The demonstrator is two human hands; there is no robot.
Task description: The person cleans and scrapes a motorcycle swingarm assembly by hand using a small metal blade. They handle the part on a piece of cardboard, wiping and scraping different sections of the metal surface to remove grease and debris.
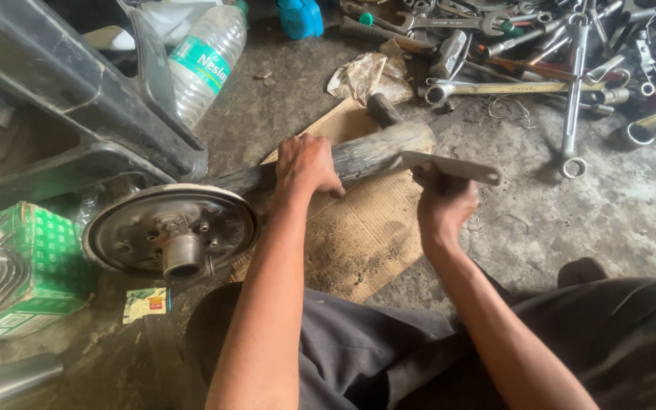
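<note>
My left hand [307,165] grips a thick, rough wooden log [377,149] that lies across a piece of cardboard [366,228] and runs toward a round metal hub plate [170,228] on the left. My right hand [442,201] is closed around a flat grey metal bar [453,166], held just beyond the log's right end. My dark-trousered legs fill the bottom of the view.
Many spanners and tools [540,61] lie scattered at the upper right. A plastic water bottle [205,61] leans against a dark plastic body panel [62,99]. A green carton [36,266] stands at the left, and a crumpled rag [370,76] lies behind the cardboard on the concrete floor.
</note>
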